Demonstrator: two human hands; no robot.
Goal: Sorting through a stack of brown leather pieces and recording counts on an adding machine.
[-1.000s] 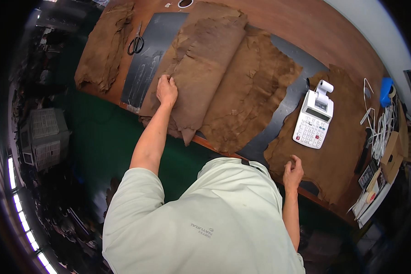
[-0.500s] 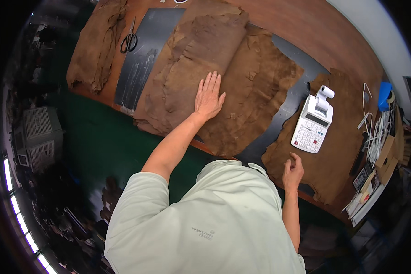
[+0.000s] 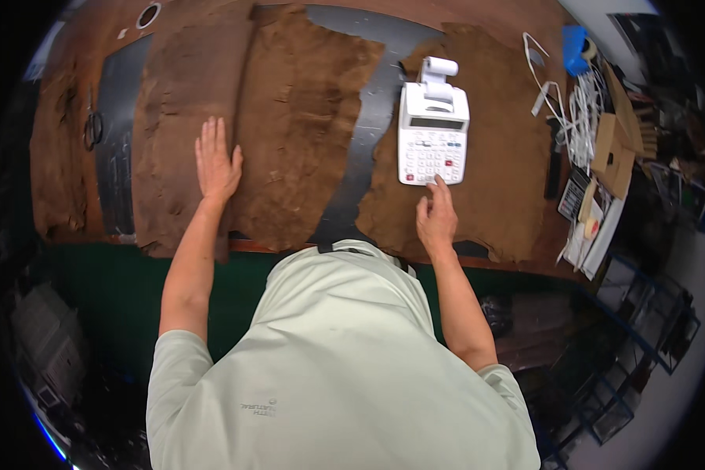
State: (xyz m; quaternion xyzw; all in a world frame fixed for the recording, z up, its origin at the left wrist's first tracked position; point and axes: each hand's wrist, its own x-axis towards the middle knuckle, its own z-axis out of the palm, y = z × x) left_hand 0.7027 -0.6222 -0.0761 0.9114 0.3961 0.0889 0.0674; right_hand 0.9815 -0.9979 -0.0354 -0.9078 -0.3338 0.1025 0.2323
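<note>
Brown wooden worktop (image 3: pixel 517 16) runs across my view, with dark cutting mats on it and several rough-edged brown suede hides spread over them. My left hand (image 3: pixel 215 160) lies flat, fingers spread and closed on nothing, on the folded brown hide (image 3: pixel 188 117) at the left, close to where it meets the wider brown hide (image 3: pixel 298 133) in the middle. My right hand (image 3: pixel 436 215) rests on a third brown hide (image 3: pixel 493 157), fingers loosely bent and gripping nothing, one fingertip reaching the lower edge of the white printing calculator (image 3: pixel 433 137) with its paper roll. I judge the leather soft, limp and fairly light, with a napped face that drags rather than slides; taking it at a ragged edge or pressing with a flat palm looks better than pinching its middle. Black scissors (image 3: pixel 92 129) lie on the far-left mat, hard to make out in shadow. Cables, cardboard and a blue object crowd the right end, too blurred to sort; my torso hides the near table edge.
</note>
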